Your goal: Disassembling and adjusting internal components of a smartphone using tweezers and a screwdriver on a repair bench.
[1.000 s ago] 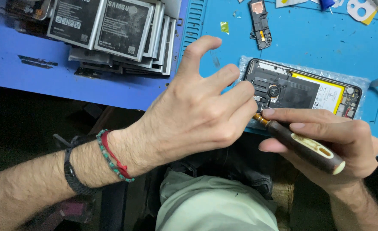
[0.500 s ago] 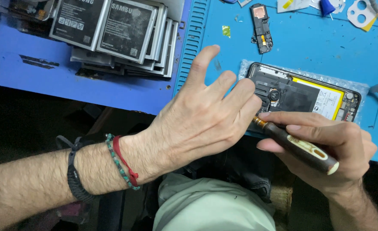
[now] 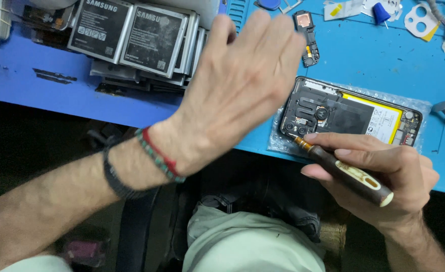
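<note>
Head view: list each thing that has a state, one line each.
Phone: back cover off, insides exposed, lying on bubble wrap.
Screwdriver: gripped, tip at the phone's lower left corner.
Right hand: closed around the screwdriver.
Left hand: open, lifted, holding nothing.
Batteries: stacked loose.

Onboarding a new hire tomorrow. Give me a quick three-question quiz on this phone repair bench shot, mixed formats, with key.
1. True or false: the right hand holds a screwdriver with its tip at the opened phone.
2. Which is the left hand doing? A: gripping the phone. B: raised with fingers spread, holding nothing. C: lifting a battery.
3. What lies stacked at the top left of the blue mat?

Key: 1 true. 2 B. 3 a pile of flat phone batteries.
</note>
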